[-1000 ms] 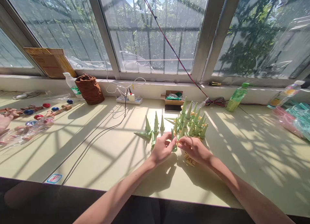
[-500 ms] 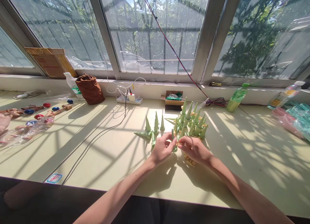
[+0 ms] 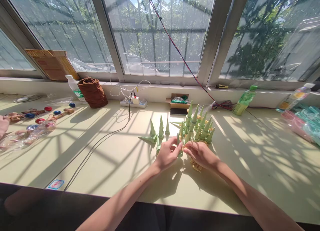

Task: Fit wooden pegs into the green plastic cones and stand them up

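Note:
My left hand [image 3: 168, 153] is closed round a green cone [image 3: 178, 138], its tip pointing up between thumb and fingers. Close against it, my right hand [image 3: 200, 153] pinches at the cone's side, where a bit of small yellow piece [image 3: 183, 147] shows at the fingertips. Beyond the right hand stands a dense group of green cones [image 3: 193, 119], with yellow bits among them. A smaller set of green cones [image 3: 160, 129] is left of it, one lying on its side. Under my right wrist lie several yellow pieces [image 3: 196, 166], partly covered.
A small open carton [image 3: 179, 100] sits behind the cones, with a dark flat object [image 3: 179, 111] before it. Left are a power strip [image 3: 140, 104], cables, a brown bag [image 3: 93, 92] and wooden toys with coloured balls. Another person's hand [image 3: 3, 126] is at far left. Bottles [image 3: 245, 100] stand right.
My right fingers have shifted very slightly at the cone's side. My left hand and the cones stay put. The other person's hand at far left has moved a little.

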`<action>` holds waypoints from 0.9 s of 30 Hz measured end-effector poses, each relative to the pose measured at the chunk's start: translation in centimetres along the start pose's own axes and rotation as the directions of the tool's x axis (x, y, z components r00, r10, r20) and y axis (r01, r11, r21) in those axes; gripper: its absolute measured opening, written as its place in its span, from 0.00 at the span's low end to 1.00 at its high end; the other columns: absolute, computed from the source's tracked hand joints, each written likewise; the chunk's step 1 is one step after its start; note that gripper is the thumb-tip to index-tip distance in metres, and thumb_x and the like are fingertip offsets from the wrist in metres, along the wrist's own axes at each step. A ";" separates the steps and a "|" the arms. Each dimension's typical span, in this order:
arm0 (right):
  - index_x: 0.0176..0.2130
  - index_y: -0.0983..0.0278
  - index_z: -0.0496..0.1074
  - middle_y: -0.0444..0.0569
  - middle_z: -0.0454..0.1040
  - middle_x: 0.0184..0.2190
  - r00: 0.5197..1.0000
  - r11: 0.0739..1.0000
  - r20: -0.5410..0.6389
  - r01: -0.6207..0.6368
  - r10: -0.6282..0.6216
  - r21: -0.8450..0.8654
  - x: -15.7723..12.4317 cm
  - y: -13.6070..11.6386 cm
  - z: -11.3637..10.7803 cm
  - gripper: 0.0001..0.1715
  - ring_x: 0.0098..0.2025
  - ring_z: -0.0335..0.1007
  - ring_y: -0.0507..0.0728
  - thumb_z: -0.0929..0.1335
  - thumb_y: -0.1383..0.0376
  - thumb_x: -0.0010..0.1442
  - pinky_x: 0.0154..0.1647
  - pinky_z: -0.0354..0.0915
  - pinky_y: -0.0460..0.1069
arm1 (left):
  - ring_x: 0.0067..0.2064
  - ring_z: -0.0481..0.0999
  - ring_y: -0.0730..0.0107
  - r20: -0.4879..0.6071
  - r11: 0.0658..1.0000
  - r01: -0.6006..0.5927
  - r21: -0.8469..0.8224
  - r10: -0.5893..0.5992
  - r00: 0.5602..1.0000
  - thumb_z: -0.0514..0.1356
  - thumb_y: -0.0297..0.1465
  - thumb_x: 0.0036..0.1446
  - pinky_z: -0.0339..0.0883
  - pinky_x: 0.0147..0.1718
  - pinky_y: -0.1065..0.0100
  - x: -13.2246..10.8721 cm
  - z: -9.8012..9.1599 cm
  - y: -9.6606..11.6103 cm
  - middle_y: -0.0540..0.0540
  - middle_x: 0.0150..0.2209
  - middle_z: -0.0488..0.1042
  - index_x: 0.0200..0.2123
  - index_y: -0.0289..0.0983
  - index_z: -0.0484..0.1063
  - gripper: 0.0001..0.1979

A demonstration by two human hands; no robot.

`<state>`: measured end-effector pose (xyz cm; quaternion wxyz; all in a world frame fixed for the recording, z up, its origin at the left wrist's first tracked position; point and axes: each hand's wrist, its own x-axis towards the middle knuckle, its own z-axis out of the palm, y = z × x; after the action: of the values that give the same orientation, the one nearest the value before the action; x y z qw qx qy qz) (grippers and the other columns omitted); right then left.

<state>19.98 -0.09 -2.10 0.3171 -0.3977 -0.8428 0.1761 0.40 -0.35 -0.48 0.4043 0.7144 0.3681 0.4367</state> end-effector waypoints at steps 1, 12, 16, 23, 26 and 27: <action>0.37 0.63 0.70 0.41 0.67 0.21 1.000 1.000 -0.004 -0.003 0.003 0.004 0.0 0.0 0.0 0.12 0.22 0.57 0.50 0.64 0.59 0.67 0.25 0.56 0.45 | 0.27 0.68 0.74 -0.003 1.000 0.005 0.002 -0.005 1.000 0.55 0.38 0.65 0.60 0.19 0.75 0.0 0.0 0.0 0.48 0.30 0.70 0.35 0.35 0.69 0.12; 0.28 0.63 0.63 0.39 0.59 0.20 0.998 1.000 0.063 0.015 -0.015 -0.006 -0.1 0.5 0.0 0.21 0.22 0.49 0.49 0.58 0.57 0.71 0.24 0.50 0.46 | 0.26 0.65 0.75 0.007 1.000 -0.002 -0.014 0.002 1.000 0.56 0.40 0.64 0.58 0.19 0.75 -0.1 0.1 0.3 0.49 0.29 0.69 0.35 0.35 0.69 0.13; 0.26 0.63 0.60 0.38 0.55 0.19 0.997 1.000 0.083 0.009 -0.008 -0.011 -0.1 0.1 -0.2 0.23 0.22 0.47 0.49 0.57 0.57 0.71 0.24 0.49 0.46 | 0.26 0.65 0.76 0.015 1.000 0.005 -0.005 -0.004 1.000 0.55 0.40 0.64 0.57 0.20 0.75 -0.1 0.1 0.5 0.49 0.29 0.69 0.35 0.35 0.69 0.14; 0.36 0.64 0.70 0.42 0.68 0.23 1.000 1.000 -0.015 0.010 -0.010 0.003 -0.1 0.0 -0.1 0.12 0.23 0.58 0.50 0.64 0.58 0.67 0.26 0.57 0.46 | 0.26 0.67 0.74 0.002 1.000 0.022 0.000 -0.022 1.000 0.55 0.40 0.65 0.59 0.19 0.75 0.0 0.0 0.2 0.48 0.30 0.70 0.35 0.35 0.69 0.13; 0.37 0.64 0.70 0.46 0.71 0.26 1.000 1.000 -0.013 0.025 -0.025 0.006 -0.1 0.2 -0.1 0.11 0.25 0.61 0.51 0.65 0.59 0.67 0.28 0.59 0.47 | 0.27 0.67 0.74 0.004 1.000 0.015 0.006 -0.015 1.000 0.55 0.39 0.65 0.59 0.20 0.75 0.0 0.0 0.2 0.48 0.30 0.71 0.36 0.35 0.69 0.13; 0.36 0.64 0.70 0.46 0.71 0.26 1.000 1.000 -0.006 0.029 -0.029 0.006 -0.1 0.2 -0.1 0.12 0.25 0.61 0.52 0.64 0.59 0.68 0.28 0.58 0.47 | 0.27 0.67 0.74 0.005 1.000 0.010 0.011 -0.010 1.000 0.55 0.38 0.65 0.60 0.20 0.75 0.0 0.1 0.2 0.47 0.31 0.71 0.36 0.35 0.69 0.12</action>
<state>20.20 -0.04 -2.24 0.3232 -0.3851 -0.8469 0.1731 0.50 -0.42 -0.30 0.4035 0.7159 0.3732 0.4306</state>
